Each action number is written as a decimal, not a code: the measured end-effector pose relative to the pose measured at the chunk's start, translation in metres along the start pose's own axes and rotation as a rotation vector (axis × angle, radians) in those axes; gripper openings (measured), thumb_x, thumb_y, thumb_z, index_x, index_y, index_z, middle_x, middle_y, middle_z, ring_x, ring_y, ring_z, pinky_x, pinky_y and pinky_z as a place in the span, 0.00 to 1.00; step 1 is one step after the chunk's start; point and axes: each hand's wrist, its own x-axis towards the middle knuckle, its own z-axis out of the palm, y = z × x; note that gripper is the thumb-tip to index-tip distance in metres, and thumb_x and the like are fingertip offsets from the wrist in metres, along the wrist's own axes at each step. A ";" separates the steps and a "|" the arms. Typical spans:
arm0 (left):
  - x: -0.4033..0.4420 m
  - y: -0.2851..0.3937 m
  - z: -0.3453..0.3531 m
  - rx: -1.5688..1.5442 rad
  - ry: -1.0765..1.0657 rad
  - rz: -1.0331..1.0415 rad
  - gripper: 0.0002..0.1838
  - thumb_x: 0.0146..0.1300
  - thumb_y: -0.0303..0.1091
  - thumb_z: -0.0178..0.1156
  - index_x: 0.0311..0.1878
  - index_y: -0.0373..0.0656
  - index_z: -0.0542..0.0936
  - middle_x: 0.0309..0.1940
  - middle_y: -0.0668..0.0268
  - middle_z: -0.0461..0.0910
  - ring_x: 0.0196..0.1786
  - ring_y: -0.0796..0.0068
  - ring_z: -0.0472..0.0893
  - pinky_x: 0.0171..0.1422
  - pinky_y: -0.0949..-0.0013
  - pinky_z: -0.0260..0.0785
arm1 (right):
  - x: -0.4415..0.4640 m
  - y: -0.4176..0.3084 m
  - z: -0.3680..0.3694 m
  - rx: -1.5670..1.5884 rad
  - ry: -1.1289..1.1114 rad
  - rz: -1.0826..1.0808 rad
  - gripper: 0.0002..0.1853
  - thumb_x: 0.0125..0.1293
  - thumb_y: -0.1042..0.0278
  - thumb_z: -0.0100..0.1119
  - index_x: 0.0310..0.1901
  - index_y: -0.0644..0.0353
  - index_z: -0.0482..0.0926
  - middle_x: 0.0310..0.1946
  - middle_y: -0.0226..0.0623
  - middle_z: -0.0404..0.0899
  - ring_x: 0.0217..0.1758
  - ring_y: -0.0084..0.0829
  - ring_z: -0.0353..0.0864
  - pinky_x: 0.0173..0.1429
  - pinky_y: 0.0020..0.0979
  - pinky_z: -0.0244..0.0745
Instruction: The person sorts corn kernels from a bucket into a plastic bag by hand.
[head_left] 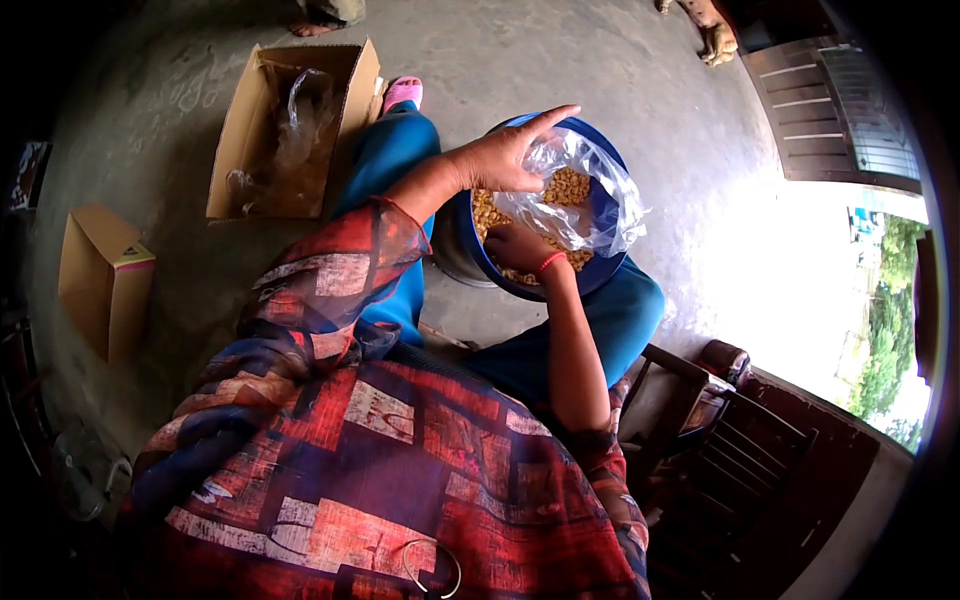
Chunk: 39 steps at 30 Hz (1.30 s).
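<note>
A blue round tub (609,210) rests at my lap, between my bent legs. Small yellow-brown pieces (567,187) fill its inside. A clear plastic bag (615,225) lies open over the tub's right part and partly covers the pieces. Over the tub's upper left rim is my left hand (508,157), its thumb and forefinger spread wide beside the bag's edge. My right hand (520,246), with a red band at the wrist, is down in the tub among the pieces, its fingers curled into them and partly in shadow.
An open cardboard box (344,125) with clear plastic inside stands at the upper left. Another carton (128,295) is at the far left. A wooden chair (745,440) stands at the lower right. A person's foot (315,29) and an animal's paw (718,45) show at the top.
</note>
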 end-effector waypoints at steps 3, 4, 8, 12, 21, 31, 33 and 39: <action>0.004 0.007 -0.003 -0.083 -0.062 0.039 0.41 0.41 0.13 0.47 0.63 0.54 0.61 0.62 0.64 0.56 0.66 0.67 0.55 0.68 0.67 0.49 | -0.016 0.002 -0.015 0.446 -0.071 0.155 0.10 0.56 0.68 0.48 0.39 0.55 0.76 0.34 0.36 0.74 0.39 0.33 0.74 0.43 0.31 0.70; 0.005 0.007 -0.004 -0.080 -0.061 0.038 0.41 0.41 0.13 0.47 0.63 0.54 0.61 0.62 0.64 0.56 0.66 0.67 0.55 0.68 0.67 0.49 | -0.025 0.002 -0.020 0.445 -0.072 0.152 0.10 0.56 0.68 0.48 0.39 0.55 0.76 0.34 0.36 0.74 0.39 0.33 0.74 0.43 0.31 0.70; 0.007 0.005 -0.006 0.003 -0.080 0.067 0.22 0.45 0.14 0.49 0.40 0.50 0.82 0.61 0.63 0.58 0.66 0.66 0.56 0.68 0.66 0.50 | -0.042 0.015 -0.017 0.375 0.308 -0.323 0.07 0.55 0.67 0.52 0.36 0.56 0.75 0.29 0.28 0.74 0.33 0.27 0.72 0.35 0.23 0.68; 0.004 -0.008 -0.002 0.183 0.003 0.047 0.08 0.52 0.32 0.61 0.35 0.56 0.83 0.54 0.58 0.67 0.59 0.64 0.67 0.63 0.65 0.58 | -0.055 -0.013 -0.045 0.708 -0.085 0.271 0.10 0.59 0.62 0.52 0.32 0.60 0.76 0.20 0.26 0.70 0.24 0.16 0.66 0.27 0.21 0.61; -0.001 -0.017 0.002 0.366 -0.055 0.003 0.30 0.41 0.26 0.58 0.54 0.51 0.73 0.49 0.53 0.71 0.53 0.58 0.71 0.59 0.65 0.62 | -0.084 -0.022 -0.072 1.279 0.154 0.022 0.12 0.65 0.61 0.44 0.31 0.59 0.73 0.19 0.23 0.65 0.15 0.11 0.54 0.18 0.15 0.46; -0.009 -0.008 0.003 0.472 -0.109 -0.063 0.40 0.39 0.21 0.53 0.63 0.40 0.58 0.57 0.49 0.64 0.60 0.59 0.66 0.60 0.70 0.61 | -0.055 0.017 -0.067 1.796 0.815 0.040 0.12 0.66 0.65 0.43 0.43 0.63 0.71 0.27 0.29 0.69 0.22 0.17 0.62 0.23 0.16 0.56; -0.009 -0.008 0.004 0.418 -0.118 -0.135 0.41 0.38 0.21 0.53 0.64 0.40 0.57 0.58 0.49 0.64 0.61 0.60 0.65 0.60 0.70 0.60 | -0.051 0.019 -0.065 1.784 0.895 0.089 0.13 0.65 0.66 0.43 0.45 0.65 0.70 0.30 0.31 0.71 0.26 0.19 0.67 0.27 0.18 0.63; -0.006 -0.010 0.003 0.396 -0.051 -0.052 0.43 0.38 0.20 0.52 0.65 0.41 0.54 0.60 0.51 0.62 0.61 0.59 0.64 0.61 0.70 0.59 | -0.039 0.025 -0.057 1.857 0.923 -0.017 0.18 0.65 0.66 0.43 0.52 0.68 0.65 0.43 0.38 0.71 0.47 0.31 0.71 0.53 0.31 0.70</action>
